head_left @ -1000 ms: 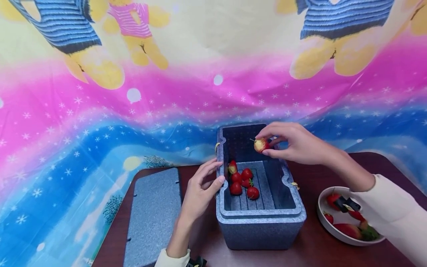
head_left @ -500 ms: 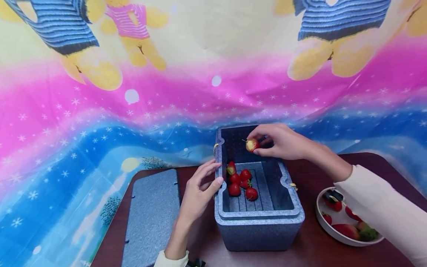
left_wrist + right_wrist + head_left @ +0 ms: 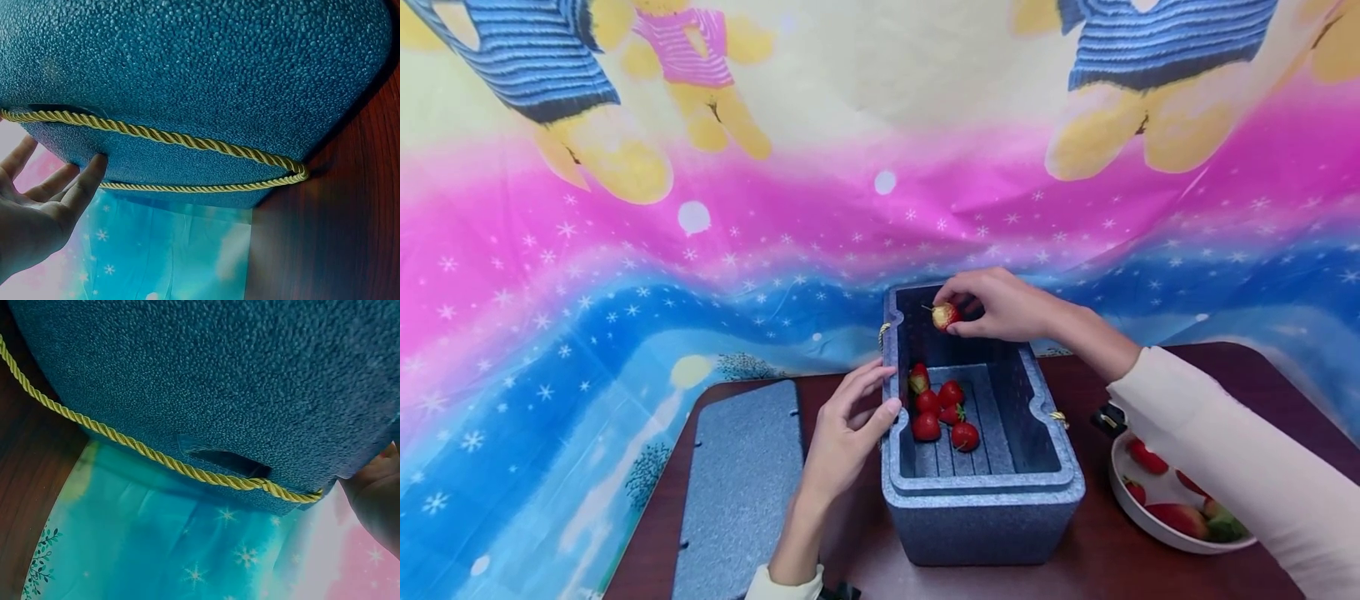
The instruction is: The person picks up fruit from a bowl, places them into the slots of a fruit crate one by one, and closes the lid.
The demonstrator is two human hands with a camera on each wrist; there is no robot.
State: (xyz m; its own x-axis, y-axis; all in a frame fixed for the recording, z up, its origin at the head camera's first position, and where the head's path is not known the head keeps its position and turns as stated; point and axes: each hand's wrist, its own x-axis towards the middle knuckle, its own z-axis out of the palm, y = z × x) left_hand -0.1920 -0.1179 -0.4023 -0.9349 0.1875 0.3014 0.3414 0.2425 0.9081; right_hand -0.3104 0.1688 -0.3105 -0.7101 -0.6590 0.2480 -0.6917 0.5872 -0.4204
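Fruit in hand: small, round, red and gold; probably light and rather firm, its rough-looking skin perhaps easy to grip, though a hard squeeze might bruise it.
Best hold: the rounded sides, I judge, rather than the thin stem.
Fruit (image 3: pixel 946 317): over the far end of the box (image 3: pixel 985 529), between thumb and fingertips; its height above the box's floor is hard to tell.
Right hand (image 3: pixel 1002 307): pinching the fruit, reaching across the box's right side.
Left hand (image 3: pixel 844 427): at the box's left rim, fingers and thumb extended and touching it.
Strawberries (image 3: pixel 927 402): on the box's floor, mostly by its left wall.
Bowl (image 3: pixel 1172 540): right of the box, with more fruit inside.
Lid (image 3: pixel 741 492): flat, left of the box.
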